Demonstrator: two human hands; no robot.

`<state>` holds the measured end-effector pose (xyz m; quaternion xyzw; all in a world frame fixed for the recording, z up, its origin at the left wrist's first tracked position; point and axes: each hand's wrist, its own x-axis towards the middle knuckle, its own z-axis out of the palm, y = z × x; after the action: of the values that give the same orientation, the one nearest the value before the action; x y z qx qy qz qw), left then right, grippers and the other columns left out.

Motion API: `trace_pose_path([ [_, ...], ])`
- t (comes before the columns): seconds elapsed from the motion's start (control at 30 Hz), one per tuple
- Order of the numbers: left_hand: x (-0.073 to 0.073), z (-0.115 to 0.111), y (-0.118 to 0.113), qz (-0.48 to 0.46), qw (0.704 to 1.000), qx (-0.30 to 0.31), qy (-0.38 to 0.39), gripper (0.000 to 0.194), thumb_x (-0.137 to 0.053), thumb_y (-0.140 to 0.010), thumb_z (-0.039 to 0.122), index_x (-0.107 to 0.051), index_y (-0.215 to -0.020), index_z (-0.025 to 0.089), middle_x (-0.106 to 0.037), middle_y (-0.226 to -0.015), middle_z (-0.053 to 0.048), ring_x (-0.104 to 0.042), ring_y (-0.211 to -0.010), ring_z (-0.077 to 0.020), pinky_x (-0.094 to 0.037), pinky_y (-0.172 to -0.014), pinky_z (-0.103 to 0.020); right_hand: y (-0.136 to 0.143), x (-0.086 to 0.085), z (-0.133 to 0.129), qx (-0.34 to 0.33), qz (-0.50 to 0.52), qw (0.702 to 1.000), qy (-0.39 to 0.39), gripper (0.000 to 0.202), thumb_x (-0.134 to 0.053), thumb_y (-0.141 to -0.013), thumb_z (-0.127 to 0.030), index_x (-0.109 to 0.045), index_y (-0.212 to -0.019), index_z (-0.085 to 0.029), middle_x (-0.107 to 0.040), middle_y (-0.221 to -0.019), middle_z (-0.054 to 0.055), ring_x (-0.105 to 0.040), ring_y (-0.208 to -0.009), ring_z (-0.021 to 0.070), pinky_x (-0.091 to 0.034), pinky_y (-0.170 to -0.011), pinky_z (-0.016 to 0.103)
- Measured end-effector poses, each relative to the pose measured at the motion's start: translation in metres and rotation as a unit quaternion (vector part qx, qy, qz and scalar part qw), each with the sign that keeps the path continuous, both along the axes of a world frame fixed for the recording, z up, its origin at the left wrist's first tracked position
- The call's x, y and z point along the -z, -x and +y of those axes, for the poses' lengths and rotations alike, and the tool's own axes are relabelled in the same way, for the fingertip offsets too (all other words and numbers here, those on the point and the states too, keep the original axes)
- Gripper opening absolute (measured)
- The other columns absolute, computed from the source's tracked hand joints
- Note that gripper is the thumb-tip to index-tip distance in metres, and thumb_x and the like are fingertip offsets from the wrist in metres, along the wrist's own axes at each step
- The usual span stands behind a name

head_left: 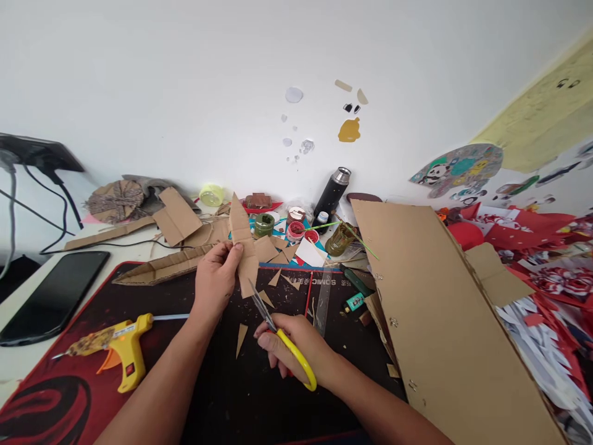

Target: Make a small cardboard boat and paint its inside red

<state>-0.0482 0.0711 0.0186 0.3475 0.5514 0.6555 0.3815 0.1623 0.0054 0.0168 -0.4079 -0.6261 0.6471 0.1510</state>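
My left hand (217, 275) pinches a leaf-shaped strip of cardboard (244, 238) and holds it upright, its pointed end at the top. In my right hand (301, 346) is a pair of scissors (296, 357) with yellow handles. The scissor blades meet the lower right edge of the strip; I cannot tell how far they are apart. Small cardboard offcuts (241, 340) lie on the dark mat (222, 395) below and behind my hands. To the left of my left hand rests a long folded cardboard piece (162, 269) with a pointed end.
A yellow glue gun (125, 346) and a black phone (55, 296) lie at the left. Behind stand paint jars (264, 225) and a black thermos (332, 191). A large cardboard sheet (445, 309) leans along the right side. A clear ruler (323, 300) lies on the mat.
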Motion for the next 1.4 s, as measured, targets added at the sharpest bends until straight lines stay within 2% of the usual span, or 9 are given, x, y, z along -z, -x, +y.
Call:
trace_pose_path([
  [0.13, -0.004, -0.001, -0.004, 0.0, 1.0, 0.011, 0.006, 0.045, -0.086, -0.074, 0.059, -0.065, -0.072, 0.02, -0.058, -0.07, 0.0, -0.048, -0.06, -0.0131, -0.042, -0.053, -0.024, 0.001, 0.0, 0.0, 0.008, 0.003, 1.0, 0.01, 0.047, -0.067, -0.101, -0.065, -0.071, -0.108, -0.018, -0.063, -0.064, -0.005, -0.055, -0.044, 0.0088, -0.041, -0.043, 0.017],
  [0.4, 0.001, -0.001, -0.003, 0.006, 1.0, 0.014, 0.007, 0.045, -0.084, -0.077, 0.06, -0.063, -0.074, 0.02, -0.055, -0.07, 0.002, -0.046, -0.061, -0.0132, -0.042, -0.053, -0.024, 0.002, -0.002, 0.0, 0.02, 0.007, 1.0, 0.018, 0.045, -0.069, -0.1, -0.062, -0.071, -0.107, -0.018, -0.061, -0.062, -0.006, -0.054, -0.043, 0.0081, -0.04, -0.043, 0.017],
  [0.8, -0.01, -0.003, -0.008, 0.038, 0.999, 0.007, -0.005, 0.041, -0.082, -0.078, 0.057, -0.063, -0.071, 0.021, -0.053, -0.066, 0.001, -0.042, -0.058, -0.0129, -0.035, -0.051, -0.024, 0.0, 0.001, -0.001, 0.018, 0.001, 1.0, 0.013, 0.048, -0.068, -0.101, -0.066, -0.07, -0.107, -0.019, -0.061, -0.063, -0.006, -0.055, -0.044, 0.0085, -0.043, -0.047, 0.019],
  [1.07, -0.008, -0.003, -0.008, 0.04, 0.999, 0.015, -0.008, 0.042, -0.082, -0.078, 0.058, -0.065, -0.072, 0.021, -0.054, -0.068, 0.001, -0.043, -0.06, -0.0136, -0.037, -0.052, -0.025, 0.001, 0.0, -0.002, 0.02, 0.003, 1.0, 0.003, 0.042, -0.064, -0.104, -0.062, -0.067, -0.103, -0.02, -0.056, -0.057, -0.007, -0.053, -0.043, 0.0091, -0.041, -0.046, 0.019],
  [1.4, -0.002, -0.003, -0.005, 0.06, 0.998, 0.027, -0.006, 0.042, -0.08, -0.083, 0.061, -0.069, -0.077, 0.021, -0.059, -0.073, -0.001, -0.048, -0.065, -0.0159, -0.042, -0.057, -0.026, 0.002, -0.001, -0.002, 0.021, -0.014, 1.0, -0.008, 0.052, -0.065, -0.1, -0.072, -0.065, -0.098, -0.021, -0.051, -0.049, -0.008, -0.049, -0.04, 0.0113, -0.037, -0.043, 0.021],
])
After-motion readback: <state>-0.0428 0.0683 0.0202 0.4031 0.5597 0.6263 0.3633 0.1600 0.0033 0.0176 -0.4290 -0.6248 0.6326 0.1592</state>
